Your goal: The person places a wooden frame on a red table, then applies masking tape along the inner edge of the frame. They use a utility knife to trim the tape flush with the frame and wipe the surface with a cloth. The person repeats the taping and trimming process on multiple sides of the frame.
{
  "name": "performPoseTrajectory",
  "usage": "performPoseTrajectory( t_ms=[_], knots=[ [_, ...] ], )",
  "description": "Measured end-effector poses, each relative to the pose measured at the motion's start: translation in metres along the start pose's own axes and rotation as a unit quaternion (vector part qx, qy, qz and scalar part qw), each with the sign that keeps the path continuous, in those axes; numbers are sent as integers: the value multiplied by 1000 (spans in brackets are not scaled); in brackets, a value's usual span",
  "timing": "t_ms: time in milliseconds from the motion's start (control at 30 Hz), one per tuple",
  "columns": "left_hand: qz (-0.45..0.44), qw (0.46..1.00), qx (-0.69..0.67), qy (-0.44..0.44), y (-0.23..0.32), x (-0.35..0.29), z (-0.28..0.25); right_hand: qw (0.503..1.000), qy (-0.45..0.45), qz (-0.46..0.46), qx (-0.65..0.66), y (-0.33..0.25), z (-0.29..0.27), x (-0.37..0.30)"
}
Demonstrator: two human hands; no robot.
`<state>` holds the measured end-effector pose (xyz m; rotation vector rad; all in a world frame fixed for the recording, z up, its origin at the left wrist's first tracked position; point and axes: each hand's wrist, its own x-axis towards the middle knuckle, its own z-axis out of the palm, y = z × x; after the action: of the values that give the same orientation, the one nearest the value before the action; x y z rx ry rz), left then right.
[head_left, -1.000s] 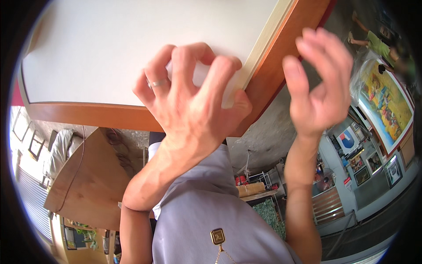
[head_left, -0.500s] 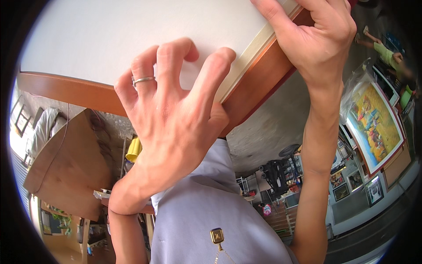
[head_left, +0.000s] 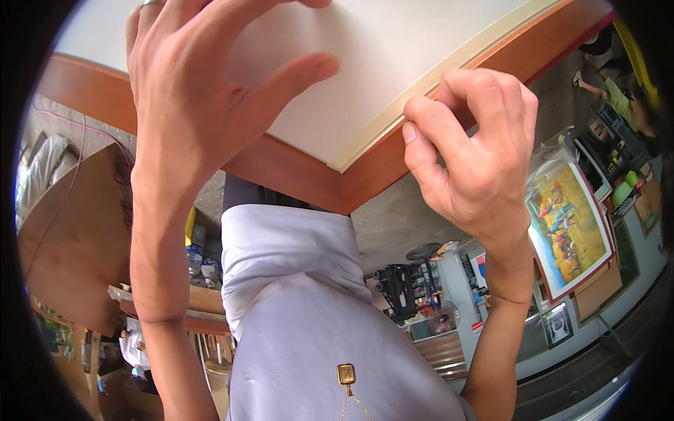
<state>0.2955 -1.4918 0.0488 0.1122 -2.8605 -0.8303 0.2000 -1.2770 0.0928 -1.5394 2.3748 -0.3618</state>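
Observation:
A large white panel (head_left: pixel 316 116) lies before me inside a reddish-brown wooden frame (head_left: pixel 298 168), one corner pointing toward my body. Along the panel's right side, just inside the wood, runs a narrow cream strip (head_left: pixel 382 130). My left hand (head_left: pixel 186 91) is above the panel's near left part, thumb and fingers apart, holding nothing visible; its fingertips are partly cut off by the upper edge. Beside the cream strip, over the frame's right side, my right hand (head_left: pixel 481 147) has its fingers curled and thumb pressed toward the index finger. What the pinch holds, if anything, is hidden.
To the left stands a big brown board (head_left: pixel 77 238). At the right, a colourful painting (head_left: pixel 572 228) leans above a small framed picture (head_left: pixel 558 324). A person in a yellow-green top (head_left: pixel 618 98) is at far right, another in white (head_left: pixel 133 344) at lower left.
My left hand has moved up and left. My right hand has come down along the frame's right side, its fingers now curled in. The frame's near corner, hidden before, now shows.

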Motion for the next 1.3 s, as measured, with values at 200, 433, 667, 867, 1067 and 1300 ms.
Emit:
performPoseTrajectory(
  t_ms=[200,433,667,867,1067,1300],
  knots=[
    [-17,998,-40,37,-10,-2,11,997,-70,-17,10,-4,1,2],
    [-35,999,0,8,1,1,-4,993,-105,-33,47,-16,1,9],
    [-82,996,-31,-21,5,12,-9,994,60,7,89,7,-28,68],
    [-58,997,-39,-21,-8,2,-2,985,168,42,16,17,-19,159],
    [-88,964,-246,54,-32,8,-34,985,85,120,85,13,-11,182],
    [-127,961,-28,243,-140,60,-108,961,223,159,-34,46,-16,209]
  ],
)
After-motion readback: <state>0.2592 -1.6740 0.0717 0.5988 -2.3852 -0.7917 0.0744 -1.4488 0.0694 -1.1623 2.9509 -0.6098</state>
